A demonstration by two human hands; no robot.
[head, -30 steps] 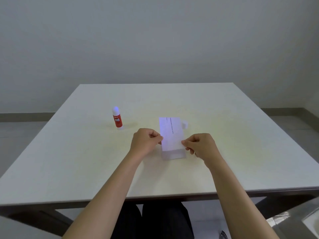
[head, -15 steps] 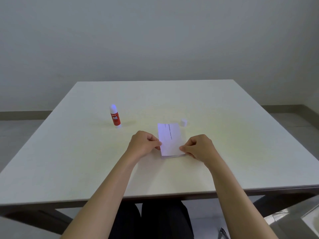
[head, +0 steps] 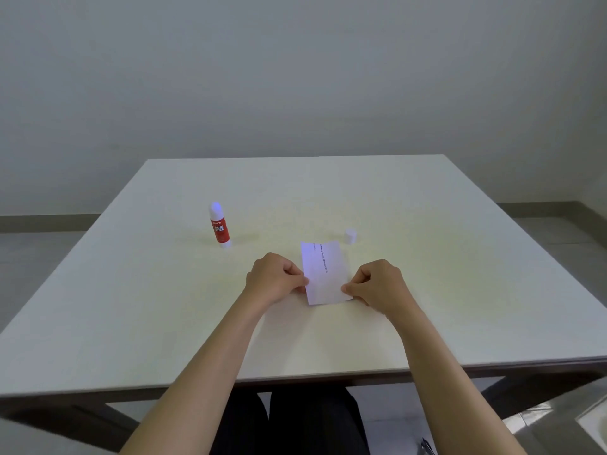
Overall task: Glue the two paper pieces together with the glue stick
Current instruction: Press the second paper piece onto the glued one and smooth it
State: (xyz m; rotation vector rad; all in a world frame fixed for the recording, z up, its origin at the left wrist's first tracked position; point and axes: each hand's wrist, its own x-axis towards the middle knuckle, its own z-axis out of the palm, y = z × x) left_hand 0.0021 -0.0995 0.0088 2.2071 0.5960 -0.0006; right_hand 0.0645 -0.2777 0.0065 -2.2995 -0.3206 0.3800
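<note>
Both hands, left (head: 274, 279) and right (head: 377, 285), pinch the side edges of a white printed paper sheet (head: 323, 274) lying mid-tabletop (head: 131, 307); an uncapped red glue stick (head: 218, 226) stands toward the left edge, its white cap (head: 350, 235) just beyond the sheet.

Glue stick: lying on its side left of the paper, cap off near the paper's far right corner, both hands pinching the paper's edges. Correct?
Not quite. The head view shows the glue stick standing upright, not lying on its side. The rest holds: the cap, the paper, the left hand and right hand.
</note>
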